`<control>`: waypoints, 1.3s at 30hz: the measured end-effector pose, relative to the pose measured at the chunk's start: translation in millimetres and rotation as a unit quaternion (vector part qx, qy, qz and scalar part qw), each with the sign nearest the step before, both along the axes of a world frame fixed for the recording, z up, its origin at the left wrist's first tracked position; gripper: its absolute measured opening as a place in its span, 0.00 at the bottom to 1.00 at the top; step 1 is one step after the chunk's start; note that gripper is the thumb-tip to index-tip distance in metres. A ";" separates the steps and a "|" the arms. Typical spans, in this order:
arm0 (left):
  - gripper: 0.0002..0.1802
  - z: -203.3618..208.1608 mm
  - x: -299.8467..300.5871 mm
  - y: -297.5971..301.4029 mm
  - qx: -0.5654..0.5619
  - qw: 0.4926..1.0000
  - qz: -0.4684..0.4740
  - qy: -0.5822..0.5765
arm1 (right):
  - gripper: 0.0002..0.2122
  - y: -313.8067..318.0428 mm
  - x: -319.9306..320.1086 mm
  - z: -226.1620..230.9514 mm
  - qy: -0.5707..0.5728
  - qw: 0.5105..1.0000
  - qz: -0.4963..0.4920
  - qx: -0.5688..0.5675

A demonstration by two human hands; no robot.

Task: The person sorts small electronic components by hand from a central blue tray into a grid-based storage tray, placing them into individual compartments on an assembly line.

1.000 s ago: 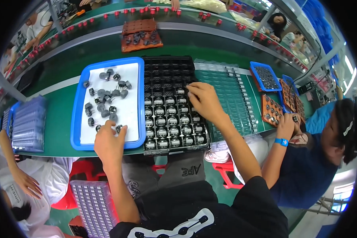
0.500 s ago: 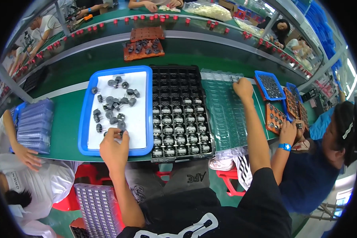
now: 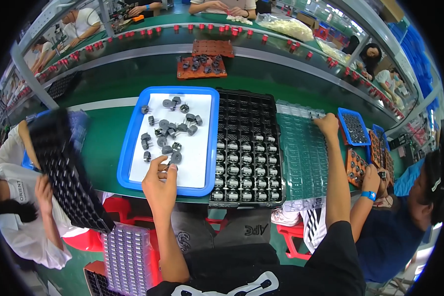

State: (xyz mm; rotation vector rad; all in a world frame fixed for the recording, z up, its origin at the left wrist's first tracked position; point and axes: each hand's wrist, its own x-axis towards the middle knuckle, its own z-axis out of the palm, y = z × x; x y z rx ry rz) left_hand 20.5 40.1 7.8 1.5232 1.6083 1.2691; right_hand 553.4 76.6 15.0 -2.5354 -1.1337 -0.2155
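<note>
Inside the blue-rimmed tray [image 3: 125, 148] lie several small grey round parts [image 3: 171, 130] with thin pins, on a white sheet. My left hand [image 3: 160, 183] reaches over its near edge, thumb and fingers pinched around a grey round part [image 3: 175, 158]. Beside the tray is a black compartment tray [image 3: 246, 116], its nearer rows filled with shiny silver cylindrical parts [image 3: 246, 160]. My right hand [image 3: 329, 127] is at the far right corner of a clear plastic tray [image 3: 301, 153]. Its fingers are closed there, and what they hold is hidden.
A person on the left holds a black tray [image 3: 66, 172] tilted up. At right, another person's hand [image 3: 371, 180] works by orange blocks [image 3: 355, 165] and a blue bin [image 3: 352, 126]. Orange fixtures [image 3: 202, 66] stand at the back, before a line of red parts [image 3: 234, 31].
My view has shifted, so the table sits farther right. The person on the left has lifted a black tray. My hands stay at nearly the same places over the trays.
</note>
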 end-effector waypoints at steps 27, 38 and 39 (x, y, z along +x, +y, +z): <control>0.18 20.9 -4.8 -47.3 -0.150 0.763 -0.208 -0.593 | 0.12 -116.9 -347.9 64.7 0.413 0.718 0.496 0.262; 0.16 22.8 -9.9 -66.5 -0.143 0.773 -0.278 -0.551 | 0.12 -107.6 -366.4 65.3 0.302 0.702 0.600 0.239; 0.16 24.1 -10.2 -67.2 -0.146 0.774 -0.282 -0.547 | 0.11 -108.0 -366.4 65.3 0.300 0.704 0.600 0.233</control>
